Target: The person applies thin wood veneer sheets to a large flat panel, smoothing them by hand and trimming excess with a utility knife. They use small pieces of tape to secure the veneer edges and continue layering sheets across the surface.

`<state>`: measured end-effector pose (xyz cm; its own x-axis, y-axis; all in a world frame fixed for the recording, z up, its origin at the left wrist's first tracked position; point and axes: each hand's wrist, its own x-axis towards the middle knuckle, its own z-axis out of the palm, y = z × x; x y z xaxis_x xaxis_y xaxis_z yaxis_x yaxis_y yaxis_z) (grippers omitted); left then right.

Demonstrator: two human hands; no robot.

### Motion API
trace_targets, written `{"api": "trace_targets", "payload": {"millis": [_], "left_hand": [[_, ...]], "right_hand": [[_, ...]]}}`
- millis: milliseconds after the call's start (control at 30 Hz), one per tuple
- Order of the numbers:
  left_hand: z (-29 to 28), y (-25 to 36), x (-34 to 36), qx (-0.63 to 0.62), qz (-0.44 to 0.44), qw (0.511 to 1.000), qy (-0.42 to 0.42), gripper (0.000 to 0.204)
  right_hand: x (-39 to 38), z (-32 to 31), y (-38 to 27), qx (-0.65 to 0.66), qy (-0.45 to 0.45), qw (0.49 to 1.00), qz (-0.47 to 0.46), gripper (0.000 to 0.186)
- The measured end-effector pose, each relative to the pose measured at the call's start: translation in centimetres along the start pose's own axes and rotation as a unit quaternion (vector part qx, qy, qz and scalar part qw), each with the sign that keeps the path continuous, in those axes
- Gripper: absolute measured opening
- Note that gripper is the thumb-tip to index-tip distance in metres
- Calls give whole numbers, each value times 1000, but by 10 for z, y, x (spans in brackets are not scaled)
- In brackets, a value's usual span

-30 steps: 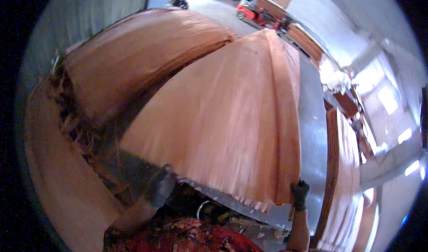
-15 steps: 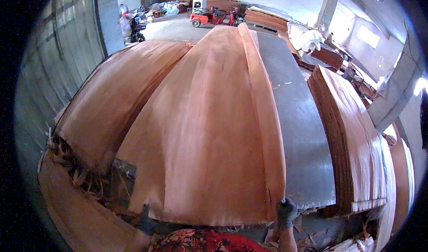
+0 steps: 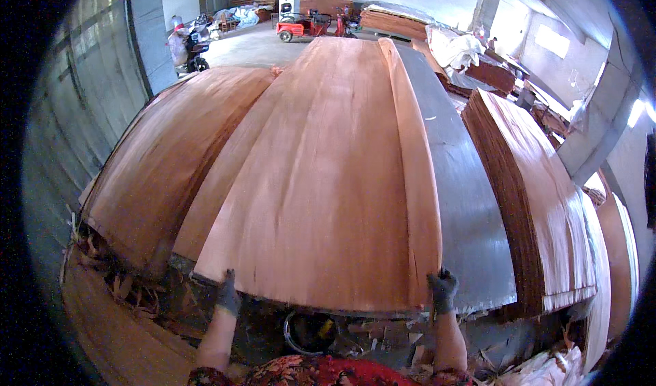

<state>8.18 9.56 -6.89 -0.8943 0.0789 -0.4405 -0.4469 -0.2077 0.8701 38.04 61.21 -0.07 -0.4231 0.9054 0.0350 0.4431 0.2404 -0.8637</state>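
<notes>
beside your right hand (image 3: 443,290), you have an open strip of grey tabletop (image 3: 471,208) to pass over, bounded by the veneer sheet (image 3: 328,181) on one side and a thick stack (image 3: 547,195) on the other. left of the sheet, a second stack (image 3: 178,154) crowds its edge, with ragged scraps (image 3: 130,290) at its near end; between your forearms, a pale ring (image 3: 290,331) blocks the way.

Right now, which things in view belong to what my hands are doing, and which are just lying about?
In use:
wood sheet, with your left hand and right hand at its near edge
probably the left stack and right stack

Lying about:
red cart
wood scraps
white plastic
</notes>
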Motion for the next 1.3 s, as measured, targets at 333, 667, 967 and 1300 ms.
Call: {"api": "trace_targets", "payload": {"millis": [333, 667, 967, 1300], "left_hand": [[-28, 20, 76, -21, -21, 994, -108, 55], [-19, 25, 48, 90, -100, 989, -67, 68], [118, 27, -82, 512, 325, 791, -80, 39], [235, -78, -91, 692, 353, 568, -274, 85]], "right_hand": [[2, -7, 11, 275, -12, 955, 108, 21], [17, -53, 56, 87, -48, 984, 150, 29], [-108, -63, 61, 162, -144, 965, 150, 21], [-176, -114, -120, 346, -217, 894, 184, 27]]}}
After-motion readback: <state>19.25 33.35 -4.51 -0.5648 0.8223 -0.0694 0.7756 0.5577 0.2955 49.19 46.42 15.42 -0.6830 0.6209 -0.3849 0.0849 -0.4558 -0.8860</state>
